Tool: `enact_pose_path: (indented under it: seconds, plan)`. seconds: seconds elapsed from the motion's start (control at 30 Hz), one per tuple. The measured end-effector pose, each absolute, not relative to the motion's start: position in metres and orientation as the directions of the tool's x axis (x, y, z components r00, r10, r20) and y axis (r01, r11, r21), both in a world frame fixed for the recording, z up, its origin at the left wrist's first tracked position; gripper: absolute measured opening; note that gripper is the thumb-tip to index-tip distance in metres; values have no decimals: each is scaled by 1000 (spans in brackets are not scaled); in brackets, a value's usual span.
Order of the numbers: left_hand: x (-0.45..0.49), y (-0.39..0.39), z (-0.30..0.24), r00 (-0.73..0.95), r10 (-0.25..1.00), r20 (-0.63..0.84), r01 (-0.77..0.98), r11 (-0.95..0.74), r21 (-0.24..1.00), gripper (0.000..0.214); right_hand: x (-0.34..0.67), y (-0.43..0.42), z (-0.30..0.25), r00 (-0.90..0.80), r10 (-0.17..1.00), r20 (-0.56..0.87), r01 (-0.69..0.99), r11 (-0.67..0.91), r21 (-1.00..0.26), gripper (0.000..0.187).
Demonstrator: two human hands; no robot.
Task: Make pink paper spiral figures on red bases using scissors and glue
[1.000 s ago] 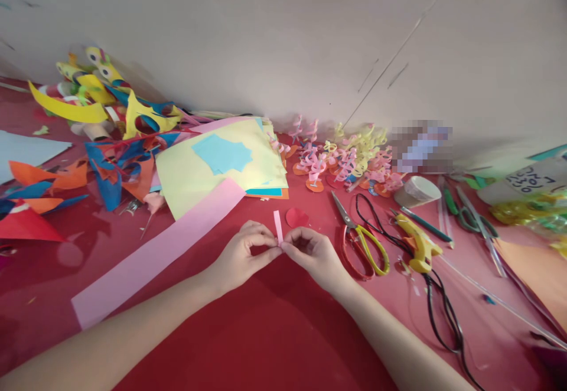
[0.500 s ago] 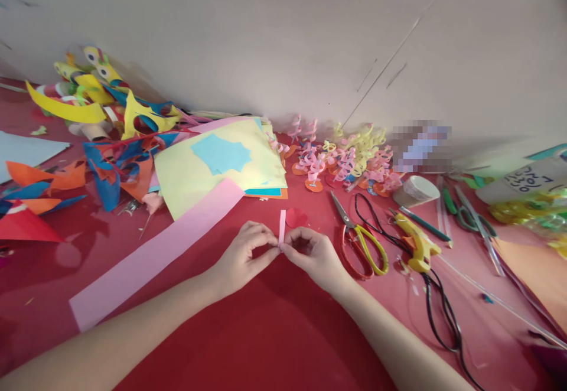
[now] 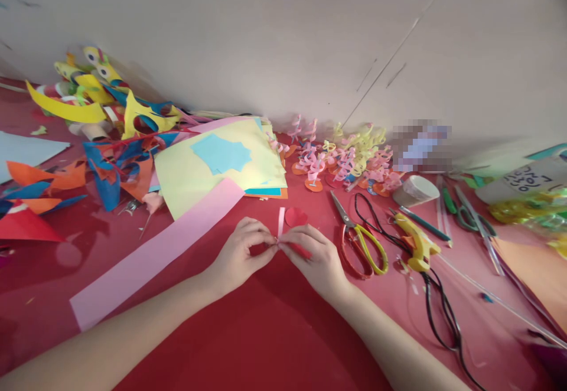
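A narrow pink paper strip (image 3: 281,221) stands up between my two hands, its lower end pinched at my fingertips. My left hand (image 3: 246,250) is closed, thumb and forefinger pressed together on that end. From the other side my right hand (image 3: 312,255) pinches the same spot, so the strip's lower end is hidden by the fingers. Just behind the right fingers lies a red paper circle (image 3: 296,217) on the red table (image 3: 257,332). To the left of my left hand is a wide pink paper band (image 3: 155,255), lying slantwise.
Scissors (image 3: 354,237) with red and yellow handles and a yellow glue gun (image 3: 414,240) with a black cord lie on the right. A paper cup (image 3: 416,191) and curled paper pieces (image 3: 341,157) stand near the wall. Yellow sheets (image 3: 177,178) lie behind the pink band.
My right fingers have straightened somewhat and shifted slightly over the pinch point. The strip leans a little and sits slightly further left. My left hand has barely moved.
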State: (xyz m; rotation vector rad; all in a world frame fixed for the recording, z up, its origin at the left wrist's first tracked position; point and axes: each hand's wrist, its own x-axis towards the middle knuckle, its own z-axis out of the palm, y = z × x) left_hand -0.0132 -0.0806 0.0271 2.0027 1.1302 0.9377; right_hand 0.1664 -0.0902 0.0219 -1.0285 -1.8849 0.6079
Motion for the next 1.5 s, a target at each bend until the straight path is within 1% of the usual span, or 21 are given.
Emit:
enact_pose_path:
  seconds: [0.07,0.17,0.23,0.3,0.4,0.5,0.6,0.7,0.77,0.83,0.87,0.93,0.97,1.03,1.07,1.13,1.2,1.3,1.4,1.5]
  plan:
    - [-14,-80,27,394,861,322,449,-486,750,12,166,-90,22,-272,833,481,425,553,-717,11]
    - [-15,-79,28,434,817,379,480,-566,670,13,166,-89,25,-262,847,462,420,531,-736,10]
    - [-16,-79,29,451,802,391,494,-589,639,12,165,-90,27,-252,880,402,404,473,-783,9]
    - [-16,-79,30,454,803,386,495,-588,640,12,165,-90,28,-240,925,296,360,368,-857,7]
    - [-16,-78,34,420,845,331,486,-517,705,9,166,-89,28,-235,968,86,225,141,-964,11]
    - [-16,-77,37,390,896,213,450,-387,805,10,166,-88,28,-263,962,-70,89,-48,-995,18]
    - [-16,-77,38,408,908,99,395,-273,877,16,165,-87,27,-279,952,-123,6,-127,-992,19]
    - [-16,-77,36,410,911,39,351,-197,915,18,164,-86,25,-289,948,-132,-72,-159,-985,17]
    - [-16,-77,35,400,916,14,331,-158,930,17,163,-86,23,-296,947,-124,-104,-161,-981,20]
    - [-17,-76,34,387,922,-11,310,-119,943,17,163,-87,21,-288,955,-75,-80,-102,-992,18]
    - [-17,-75,34,378,926,-25,297,-95,950,18,164,-87,21,-270,963,-23,-37,-35,-999,15]
    - [-18,-75,34,356,933,-55,268,-46,962,20,165,-89,22,-245,959,142,107,172,-979,11]
    - [-18,-75,34,346,936,-69,256,-23,966,20,165,-89,23,-252,937,241,192,292,-937,13]
    - [-18,-75,35,340,936,-87,240,3,971,21,166,-91,24,-302,861,410,334,498,-800,19]
    - [-18,-75,36,341,936,-87,239,3,971,21,166,-92,24,-329,820,468,380,569,-730,20]
    - [-17,-75,36,357,931,-73,248,-19,969,22,166,-93,24,-345,765,543,429,644,-634,17]
    - [-16,-75,36,375,926,-46,266,-59,962,23,165,-94,25,-331,755,566,433,654,-620,13]
    - [-16,-76,35,381,924,-1,291,-118,949,19,163,-94,26,-278,811,515,387,585,-713,8]
    - [-17,-77,34,385,922,41,309,-171,935,16,160,-94,26,-223,901,373,298,427,-853,5]
    - [-18,-78,33,404,911,81,317,-223,922,15,158,-94,23,-198,962,187,133,216,-967,7]
